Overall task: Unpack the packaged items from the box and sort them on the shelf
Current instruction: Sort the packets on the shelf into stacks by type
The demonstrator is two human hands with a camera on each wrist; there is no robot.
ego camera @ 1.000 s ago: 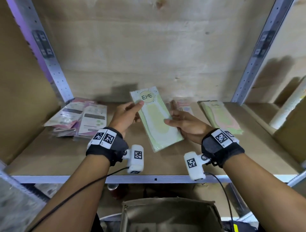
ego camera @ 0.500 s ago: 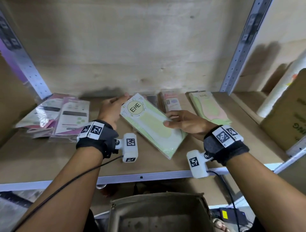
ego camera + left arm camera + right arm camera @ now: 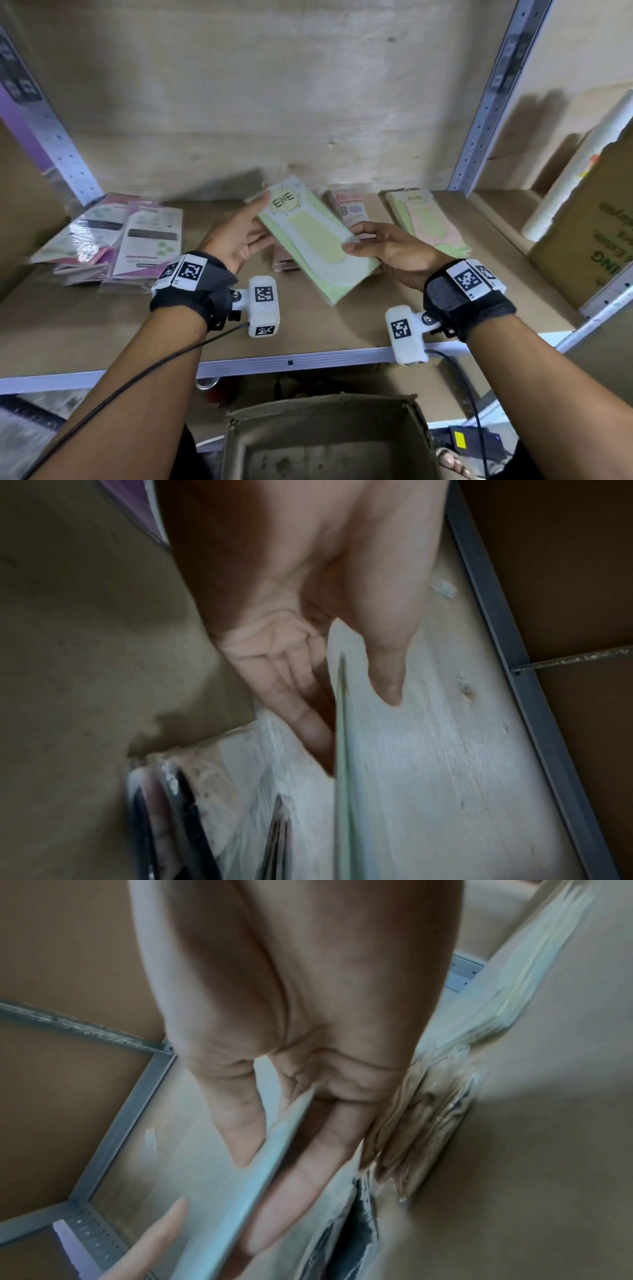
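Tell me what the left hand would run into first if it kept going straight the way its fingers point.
Probably the pale plywood back wall of the shelf. The left hand, holding the green flat ENE packet, points toward it with nothing visible between, though depth is unclear.

Wooden shelf [image 3: 85, 329] board with packets lying on it

A loose pile of purple-and-white packets [image 3: 113, 240] lies near the left edge. A small pink packet [image 3: 351, 210] lies toward the back edge at the middle, and just right of it a green-and-pink packet [image 3: 426, 221] sits near the back right corner, flat on the board.
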